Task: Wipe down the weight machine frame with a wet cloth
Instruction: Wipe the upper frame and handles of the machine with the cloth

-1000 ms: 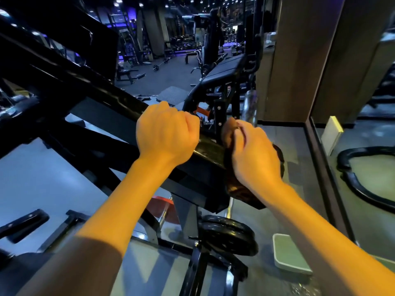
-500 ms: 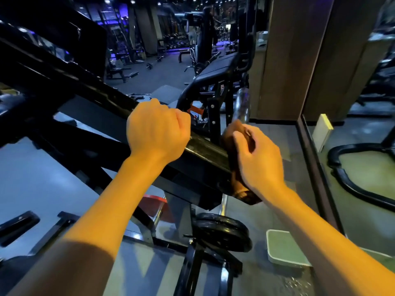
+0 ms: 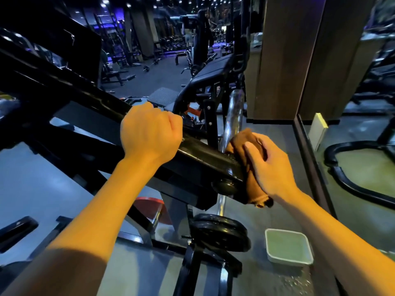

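A thick black frame beam (image 3: 205, 155) of the weight machine slants from upper left down to the centre. My left hand (image 3: 150, 133) grips the top of this beam, fingers curled over it. My right hand (image 3: 270, 165) holds a brown cloth (image 3: 242, 144) against the beam's lower right end, fingers wrapped over the cloth. The cloth's lower edge (image 3: 257, 196) hangs below my wrist. A chrome bar (image 3: 232, 116) rises just behind the cloth.
A black weight plate (image 3: 222, 231) sits low on the machine below the beam. A shallow square basin of water (image 3: 287, 246) stands on the floor at lower right. A mirror wall (image 3: 352, 146) runs along the right. More gym machines (image 3: 201, 45) fill the far room.
My right hand with the cloth has slid from the beam's underside up and over its end face. The left hand keeps its grip on the beam.
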Available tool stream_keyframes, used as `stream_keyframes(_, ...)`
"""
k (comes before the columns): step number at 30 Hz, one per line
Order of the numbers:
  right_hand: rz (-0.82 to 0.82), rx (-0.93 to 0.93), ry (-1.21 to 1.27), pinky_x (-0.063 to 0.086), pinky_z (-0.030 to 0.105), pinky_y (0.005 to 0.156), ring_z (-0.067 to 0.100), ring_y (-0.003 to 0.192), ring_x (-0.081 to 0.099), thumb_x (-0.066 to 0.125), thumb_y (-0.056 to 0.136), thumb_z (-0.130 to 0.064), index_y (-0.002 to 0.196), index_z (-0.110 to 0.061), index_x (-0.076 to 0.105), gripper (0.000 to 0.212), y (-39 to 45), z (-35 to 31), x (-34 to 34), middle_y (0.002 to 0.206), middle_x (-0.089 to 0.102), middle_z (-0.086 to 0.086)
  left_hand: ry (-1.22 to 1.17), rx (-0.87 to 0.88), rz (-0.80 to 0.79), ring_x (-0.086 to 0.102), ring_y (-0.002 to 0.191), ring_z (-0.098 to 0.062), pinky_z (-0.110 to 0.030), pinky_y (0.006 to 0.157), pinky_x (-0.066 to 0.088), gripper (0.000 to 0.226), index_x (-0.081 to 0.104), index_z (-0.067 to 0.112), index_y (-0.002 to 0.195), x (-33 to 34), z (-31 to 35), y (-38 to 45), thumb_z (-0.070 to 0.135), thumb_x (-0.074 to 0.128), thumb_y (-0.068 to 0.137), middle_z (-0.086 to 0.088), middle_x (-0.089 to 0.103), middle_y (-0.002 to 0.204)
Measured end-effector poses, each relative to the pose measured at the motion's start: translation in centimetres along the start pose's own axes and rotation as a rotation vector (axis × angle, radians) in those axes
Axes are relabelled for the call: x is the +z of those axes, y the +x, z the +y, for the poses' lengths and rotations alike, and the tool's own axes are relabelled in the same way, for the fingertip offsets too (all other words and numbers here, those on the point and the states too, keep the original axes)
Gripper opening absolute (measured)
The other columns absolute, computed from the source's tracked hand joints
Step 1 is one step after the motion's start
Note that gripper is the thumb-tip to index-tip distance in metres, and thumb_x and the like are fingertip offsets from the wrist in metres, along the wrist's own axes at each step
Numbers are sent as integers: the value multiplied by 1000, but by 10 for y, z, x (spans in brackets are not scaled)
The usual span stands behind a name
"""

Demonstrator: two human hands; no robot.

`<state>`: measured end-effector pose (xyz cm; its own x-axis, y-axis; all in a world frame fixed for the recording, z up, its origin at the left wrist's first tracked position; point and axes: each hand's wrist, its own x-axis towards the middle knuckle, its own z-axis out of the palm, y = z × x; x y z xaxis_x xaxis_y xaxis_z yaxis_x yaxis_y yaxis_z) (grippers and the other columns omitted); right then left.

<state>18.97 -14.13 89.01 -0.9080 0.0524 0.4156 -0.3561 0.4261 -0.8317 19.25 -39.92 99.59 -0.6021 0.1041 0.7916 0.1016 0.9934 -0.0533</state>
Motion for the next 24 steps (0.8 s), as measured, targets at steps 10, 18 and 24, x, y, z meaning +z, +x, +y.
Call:
stream_keyframes(10,-109,-226,90,49,23,93,2,112,61,49,107,-45,139,-30,59,36,25,-61,52,126,68,-15,8,-33,-72,18,50,-12,-29,50,8,49,25,19,47,-5,1,0,32,31,94,2,24,51)
stream_keyframes(18,-79,-115,20,51,30,89,7,105,61,50,106,-44,134,-32,61,33,8,-19,21,116,68,-16,12,-61,-120,16,51,-14,-30,51,8,50,23,17,50,-3,2,-1,24,39,96,1,22,50)
stream_keyframes(24,-71,-158,111,51,39,88,12,101,60,45,102,-57,127,-36,63,36,22,-77,65,110,69,-18,54,-21,-161,16,50,-15,-31,50,7,50,29,14,50,-8,2,1,20,43,97,1,22,50)
